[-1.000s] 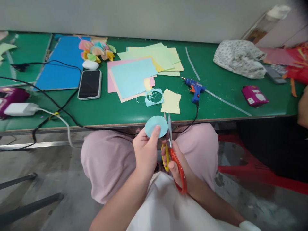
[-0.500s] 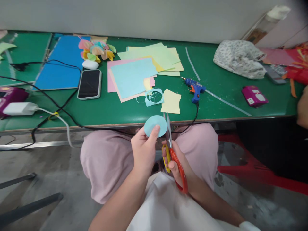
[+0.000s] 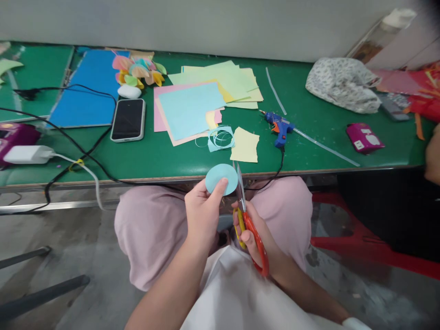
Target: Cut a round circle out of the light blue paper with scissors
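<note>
Between thumb and fingers, my left hand (image 3: 204,206) pinches a round light-blue paper disc (image 3: 217,176) above my lap, just in front of the table edge. My right hand (image 3: 256,229) grips a pair of scissors (image 3: 252,233) with red and yellow handles, blades pointing up and away from me. The blades are slightly parted and lie beside the disc's right edge. On the table beyond lie thin blue paper strips (image 3: 220,137) curled in loops and a torn pale-yellow paper piece (image 3: 245,145).
Coloured paper sheets (image 3: 189,110) are stacked at the middle of the green table (image 3: 165,160). A blue glue gun (image 3: 282,128) lies to the right, its cord hanging over the edge. Leftward are a phone (image 3: 128,120), paper flowers (image 3: 139,71) and black cables. A person's arm (image 3: 433,156) shows far right.
My left hand and the disc have shifted very slightly left. The scissors have barely moved, and the gap between the blades and the disc looks about the same.
</note>
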Motion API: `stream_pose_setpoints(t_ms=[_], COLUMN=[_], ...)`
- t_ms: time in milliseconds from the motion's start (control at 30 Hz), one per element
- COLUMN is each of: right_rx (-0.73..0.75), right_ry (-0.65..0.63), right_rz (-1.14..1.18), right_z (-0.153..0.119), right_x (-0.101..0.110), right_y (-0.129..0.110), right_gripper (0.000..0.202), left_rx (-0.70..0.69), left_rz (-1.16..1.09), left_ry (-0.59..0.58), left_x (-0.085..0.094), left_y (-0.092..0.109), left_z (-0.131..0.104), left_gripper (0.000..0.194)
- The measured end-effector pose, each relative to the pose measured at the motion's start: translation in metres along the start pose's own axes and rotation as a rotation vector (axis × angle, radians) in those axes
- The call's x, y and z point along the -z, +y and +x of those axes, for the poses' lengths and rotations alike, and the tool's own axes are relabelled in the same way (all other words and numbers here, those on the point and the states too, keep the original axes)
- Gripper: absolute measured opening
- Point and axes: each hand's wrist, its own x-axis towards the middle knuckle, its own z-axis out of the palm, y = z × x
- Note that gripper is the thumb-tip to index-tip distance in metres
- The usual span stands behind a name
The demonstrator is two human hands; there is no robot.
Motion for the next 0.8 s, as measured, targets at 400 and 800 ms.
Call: stream_pose_setpoints(t_ms=[400,800], right_rx=[-0.042,-0.038], right_ry=[0.011,-0.015], right_rz=[0.026,-0.005], right_z=[-0.0009,-0.0018], right_x=[-0.0005,0.0026], right_y=[-0.0025,-0.0017], right_gripper=[0.084,0.084], left_rx=[-0.029,-0.02], left_rz=[0.045,0.043], left_ry=[-0.026,-0.022], left_x=[0.0066,0.0067], left_y=[0.0012,0.007], left_z=[0.0065,0.0077], left_gripper=[0.025,0.027])
